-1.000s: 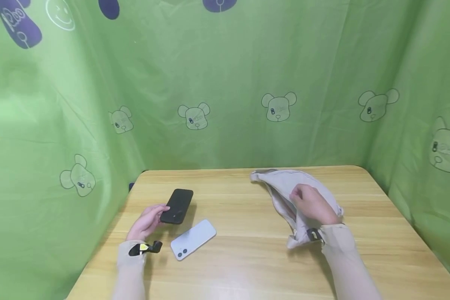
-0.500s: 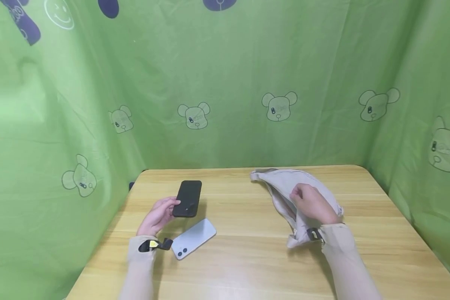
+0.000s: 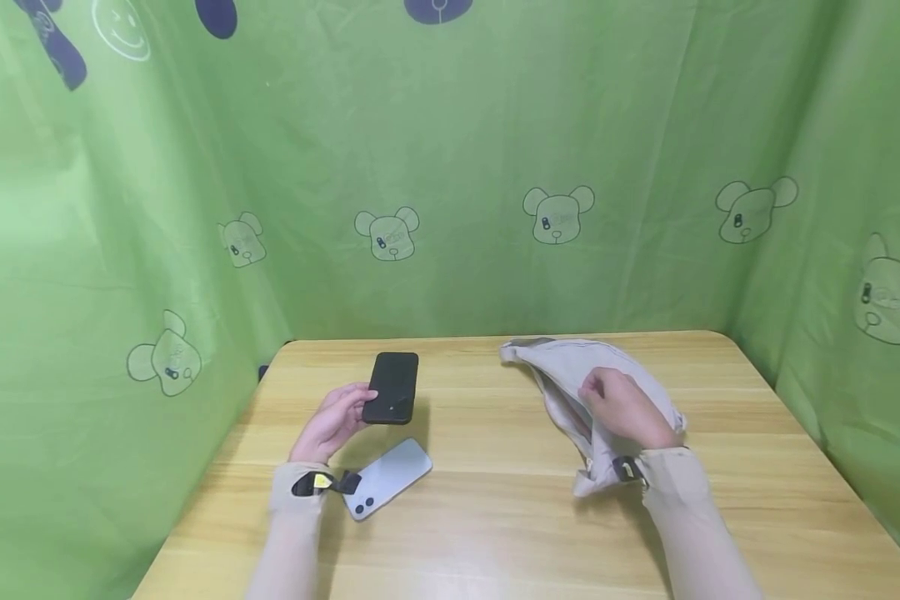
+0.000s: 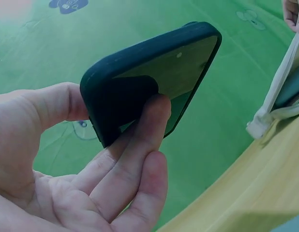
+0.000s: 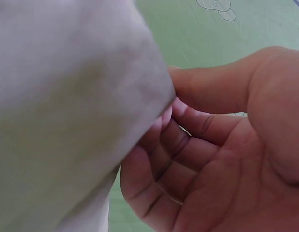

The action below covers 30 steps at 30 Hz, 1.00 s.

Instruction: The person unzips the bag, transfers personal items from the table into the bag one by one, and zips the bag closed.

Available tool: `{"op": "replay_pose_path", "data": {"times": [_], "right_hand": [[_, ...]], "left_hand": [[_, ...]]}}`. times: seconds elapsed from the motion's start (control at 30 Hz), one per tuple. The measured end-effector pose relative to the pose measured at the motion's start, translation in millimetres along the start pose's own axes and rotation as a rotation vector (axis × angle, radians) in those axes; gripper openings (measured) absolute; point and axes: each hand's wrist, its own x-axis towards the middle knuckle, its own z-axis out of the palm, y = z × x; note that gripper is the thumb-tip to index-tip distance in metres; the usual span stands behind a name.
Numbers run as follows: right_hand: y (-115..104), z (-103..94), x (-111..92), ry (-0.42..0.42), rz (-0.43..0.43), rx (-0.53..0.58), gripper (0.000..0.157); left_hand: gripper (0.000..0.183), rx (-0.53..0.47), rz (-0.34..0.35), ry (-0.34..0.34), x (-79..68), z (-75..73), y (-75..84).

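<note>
On the left, my left hand (image 3: pixel 335 421) grips a black smartphone (image 3: pixel 392 388) by its near left side, raised above the table. The left wrist view shows the thumb on one edge of the smartphone (image 4: pixel 154 67) and fingers curled against its glossy face. Below it, a pale blue smartphone (image 3: pixel 393 475) lies flat with its two camera lenses up, partly covered by the left wrist strap. At the right, my right hand (image 3: pixel 624 407) pinches the edge of a light grey fabric bag (image 3: pixel 570 358), whose opening gapes toward the left. The right wrist view shows the bag's cloth (image 5: pixel 82 96) between thumb and fingers.
The wooden table (image 3: pixel 495 533) has rounded far corners. A green curtain (image 3: pixel 465 275) with bear prints hangs behind it and along both sides. A black strap (image 3: pixel 322 483) is worn on the left wrist, another strap (image 3: pixel 630 469) on the right.
My left hand has carried the black smartphone to the right and away from me, past the pale blue smartphone. My right hand and the bag have stayed in place.
</note>
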Motion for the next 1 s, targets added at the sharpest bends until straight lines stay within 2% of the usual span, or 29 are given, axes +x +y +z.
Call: {"op": "replay_pose_path", "data": {"times": [0.17,0.5,0.8,1.0], "right_hand": [[1.4,0.6,0.4,0.004,-0.003,0.000,0.012],[1.0,1.1,-0.5,-0.001,0.003,0.010,0.012],[0.0,0.5,0.1,0.004,0.001,0.003,0.011],[0.1,1.1,-0.4,0.001,0.004,0.004,0.011]], "left_hand": [[0.009,0.012,0.010,-0.032,5.5,13.0,5.6],[0.010,0.014,0.017,-0.046,14.8,41.3,14.3],[0.015,0.017,0.034,-0.082,25.3,64.6,16.1],[0.011,-0.014,0.036,-0.096,31.2,81.0,14.1]]}}
